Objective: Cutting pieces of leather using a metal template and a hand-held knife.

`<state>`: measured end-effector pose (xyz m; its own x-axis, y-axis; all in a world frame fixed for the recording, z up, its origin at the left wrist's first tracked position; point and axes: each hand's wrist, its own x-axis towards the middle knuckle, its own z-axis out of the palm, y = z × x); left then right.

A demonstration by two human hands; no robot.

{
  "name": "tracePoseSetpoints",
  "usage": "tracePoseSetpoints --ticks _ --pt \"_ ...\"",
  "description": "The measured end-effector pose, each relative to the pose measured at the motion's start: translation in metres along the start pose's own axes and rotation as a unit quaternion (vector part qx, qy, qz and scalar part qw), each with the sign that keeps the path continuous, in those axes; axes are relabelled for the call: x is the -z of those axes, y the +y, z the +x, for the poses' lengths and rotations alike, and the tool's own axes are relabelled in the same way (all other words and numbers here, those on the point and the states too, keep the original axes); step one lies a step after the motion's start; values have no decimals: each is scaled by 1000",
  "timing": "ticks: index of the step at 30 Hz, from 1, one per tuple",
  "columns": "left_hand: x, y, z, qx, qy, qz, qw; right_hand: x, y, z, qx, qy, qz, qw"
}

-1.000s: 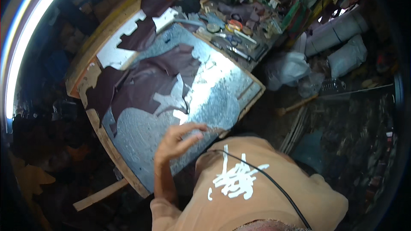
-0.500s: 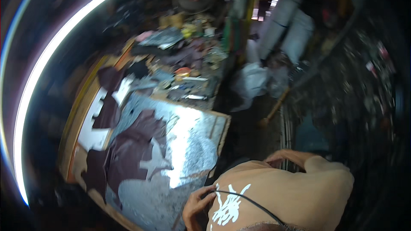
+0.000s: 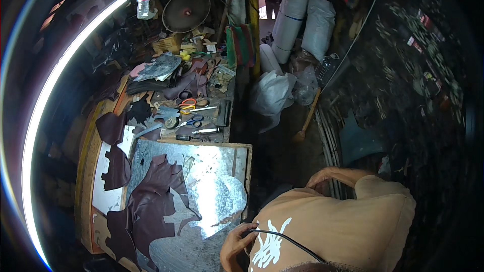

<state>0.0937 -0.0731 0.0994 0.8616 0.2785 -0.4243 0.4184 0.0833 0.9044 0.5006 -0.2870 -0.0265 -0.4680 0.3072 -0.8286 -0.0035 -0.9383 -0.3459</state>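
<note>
My left hand point(image 3: 238, 242) is low in the view, beside the front of my brown shirt point(image 3: 343, 221) and the near edge of the workbench. Its fingers are curled, and a black cable point(image 3: 295, 243) runs from the fingertips across the shirt. My right arm is bent at the far side of the shirt; of my right hand point(image 3: 318, 177) only a part shows, its fingers hidden behind my body. Dark maroon leather point(image 3: 156, 196) with cut-out edges lies on a shiny metal sheet point(image 3: 234, 191) on the bench, left of my left hand. Neither hand touches the leather.
Orange-handled scissors point(image 3: 187, 105), blue-handled scissors point(image 3: 194, 121) and other tools lie beyond the sheet. A round dark fan-like disc point(image 3: 186, 11) and a water bottle point(image 3: 143, 1) are farther back. White rolls point(image 3: 292, 17), plastic bags point(image 3: 272, 93) and a wooden-handled tool point(image 3: 308, 118) stand to the right.
The head view has shifted, so the far bench and tools appear lower and farther left, and sharper. Both hands keep nearly the same pose.
</note>
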Motion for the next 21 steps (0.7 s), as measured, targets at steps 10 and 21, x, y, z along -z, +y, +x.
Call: tracePoseSetpoints --ticks 10,21 --pt "0 26 5 83 -3 4 996 7 3 0 -19 -19 -35 999" --pt "2 19 3 76 -9 10 997 -13 -10 14 -56 87 -174 979"
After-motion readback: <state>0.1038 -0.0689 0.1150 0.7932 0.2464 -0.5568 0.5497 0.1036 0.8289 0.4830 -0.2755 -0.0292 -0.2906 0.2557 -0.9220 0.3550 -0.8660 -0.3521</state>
